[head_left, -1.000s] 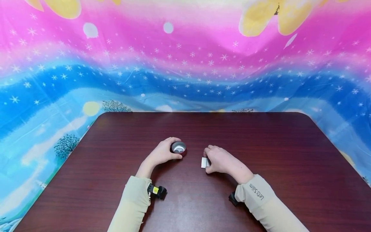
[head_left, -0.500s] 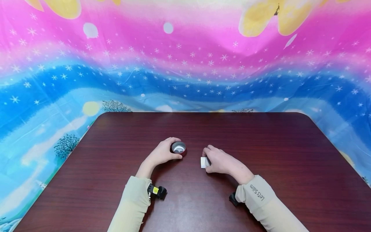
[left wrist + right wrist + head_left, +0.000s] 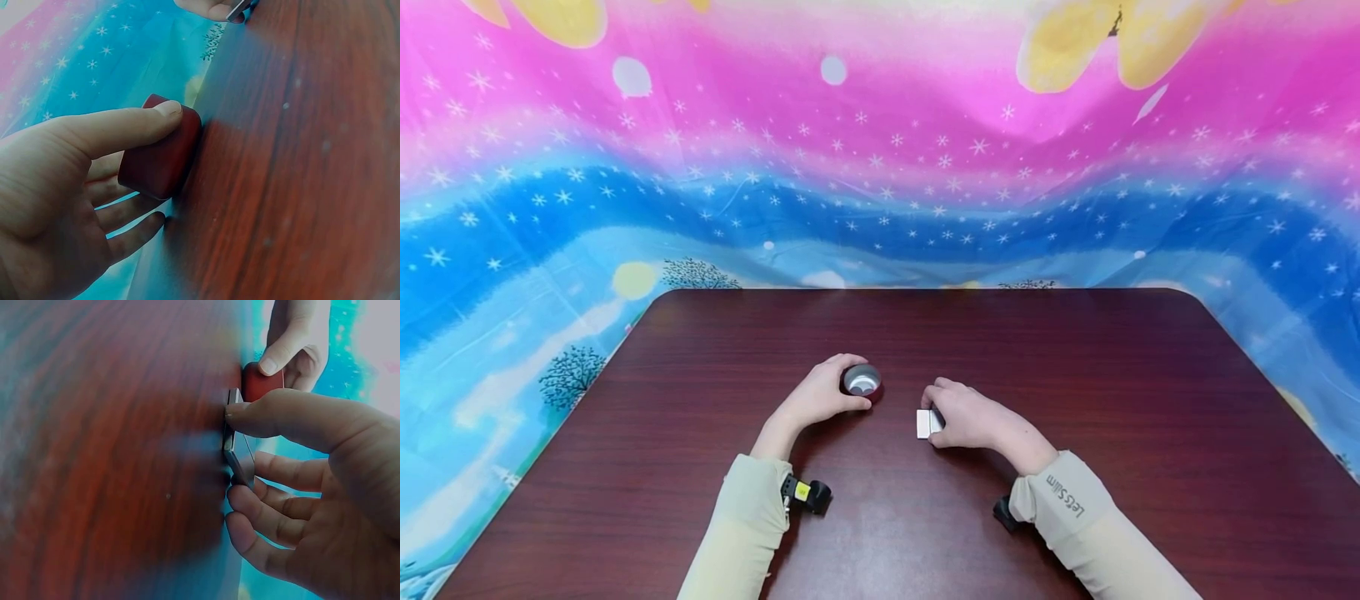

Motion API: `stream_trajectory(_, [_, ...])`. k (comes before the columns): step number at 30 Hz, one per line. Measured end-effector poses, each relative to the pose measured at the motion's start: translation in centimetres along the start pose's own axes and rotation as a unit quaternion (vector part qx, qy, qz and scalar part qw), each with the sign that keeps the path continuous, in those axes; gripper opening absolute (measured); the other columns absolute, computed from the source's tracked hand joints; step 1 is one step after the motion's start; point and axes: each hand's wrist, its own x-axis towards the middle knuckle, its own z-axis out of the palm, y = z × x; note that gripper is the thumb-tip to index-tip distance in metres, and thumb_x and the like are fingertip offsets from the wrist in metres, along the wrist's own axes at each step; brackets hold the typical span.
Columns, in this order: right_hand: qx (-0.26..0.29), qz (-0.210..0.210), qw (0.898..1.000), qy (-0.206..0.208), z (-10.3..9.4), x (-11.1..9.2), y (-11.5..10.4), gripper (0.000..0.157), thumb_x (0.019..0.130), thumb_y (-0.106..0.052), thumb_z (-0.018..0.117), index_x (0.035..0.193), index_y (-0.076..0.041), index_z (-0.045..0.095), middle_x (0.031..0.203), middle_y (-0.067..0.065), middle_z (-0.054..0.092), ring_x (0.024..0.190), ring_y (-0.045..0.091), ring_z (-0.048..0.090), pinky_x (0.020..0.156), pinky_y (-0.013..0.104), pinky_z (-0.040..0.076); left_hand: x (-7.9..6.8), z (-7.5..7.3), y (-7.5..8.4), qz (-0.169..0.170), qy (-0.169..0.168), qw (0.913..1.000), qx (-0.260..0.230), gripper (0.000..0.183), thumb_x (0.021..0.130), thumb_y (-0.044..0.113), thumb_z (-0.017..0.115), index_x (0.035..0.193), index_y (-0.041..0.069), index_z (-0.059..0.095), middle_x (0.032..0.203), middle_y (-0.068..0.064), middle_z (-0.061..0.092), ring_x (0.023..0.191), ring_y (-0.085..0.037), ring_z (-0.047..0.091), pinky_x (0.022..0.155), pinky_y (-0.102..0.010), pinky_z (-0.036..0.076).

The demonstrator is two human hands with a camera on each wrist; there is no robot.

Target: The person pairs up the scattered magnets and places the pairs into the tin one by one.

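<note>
My left hand [image 3: 822, 393] holds a small round bowl [image 3: 862, 382], dark red outside and silvery inside, upright at the table's middle. In the left wrist view the thumb presses the bowl's [image 3: 164, 153] near side and the fingers go behind it, its base low at the tabletop. To the right, my right hand [image 3: 966, 415] pinches a flat silver rectangular case [image 3: 923, 424] with a seam across it, resembling a flip-top lighter. The right wrist view shows my thumb on one edge of the case [image 3: 240, 456] and fingertips at the other, low over the table.
The dark reddish-brown wooden table [image 3: 880, 517] reaches back to a hanging pink and blue cloth [image 3: 880, 183] with snowflakes. Black wrist cameras [image 3: 812, 497] sit by both cuffs. A gap of bare tabletop lies between the bowl and the case.
The silver case in my right hand has shifted slightly left and toward me. My left hand and the bowl stay in place.
</note>
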Motion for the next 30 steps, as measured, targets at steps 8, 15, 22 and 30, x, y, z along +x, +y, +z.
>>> stream_trajectory(8, [0.005, 0.003, 1.0, -0.003, 0.1, 0.1, -0.2, 0.033, 0.07, -0.02, 0.075, 0.097, -0.009, 0.059, 0.09, 0.0, 0.051, 0.072, 0.011, 0.046, 0.066, 0.027, 0.042, -0.1, 0.0, 0.1, -0.002, -0.002, 1.0, 0.004, 0.059, 0.07, 0.024, 0.077, 0.123, 0.011, 0.053, 0.116, -0.003, 0.056, 0.103, -0.018, 0.053, 0.089, -0.036, 0.043])
stream_trajectory(15, [-0.016, -0.014, 1.0, -0.001, 0.0, 0.1, -0.4, 0.028, 0.068, -0.017, 0.074, 0.09, -0.008, 0.059, 0.085, -0.001, 0.05, 0.068, 0.012, 0.045, 0.063, 0.027, 0.041, 0.0, -0.1, 0.2, 0.001, 0.0, 1.0, 0.003, 0.06, 0.07, 0.023, 0.078, 0.123, 0.009, 0.053, 0.116, -0.004, 0.056, 0.103, -0.018, 0.053, 0.089, -0.036, 0.043])
stream_trajectory(22, [-0.138, -0.056, 0.988, 0.038, 0.2, 0.7, -0.7, 0.031, 0.055, -0.028, 0.072, 0.078, -0.013, 0.056, 0.073, -0.004, 0.05, 0.064, 0.014, 0.048, 0.062, 0.031, 0.041, -0.1, -0.2, 0.1, 0.003, 0.004, 1.0, 0.004, 0.059, 0.07, 0.023, 0.077, 0.122, 0.01, 0.053, 0.115, -0.004, 0.056, 0.103, -0.018, 0.053, 0.089, -0.037, 0.043])
stream_trajectory(30, [-0.143, -0.066, 0.987, 0.041, 0.4, 1.2, -0.4, 0.035, 0.052, -0.031, 0.071, 0.074, -0.013, 0.051, 0.069, -0.005, 0.045, 0.063, 0.013, 0.045, 0.06, 0.028, 0.041, -0.1, -0.2, 0.3, 0.002, -0.001, 1.0, 0.006, 0.058, 0.071, 0.023, 0.077, 0.122, 0.009, 0.053, 0.116, -0.004, 0.056, 0.104, -0.019, 0.053, 0.09, -0.037, 0.042])
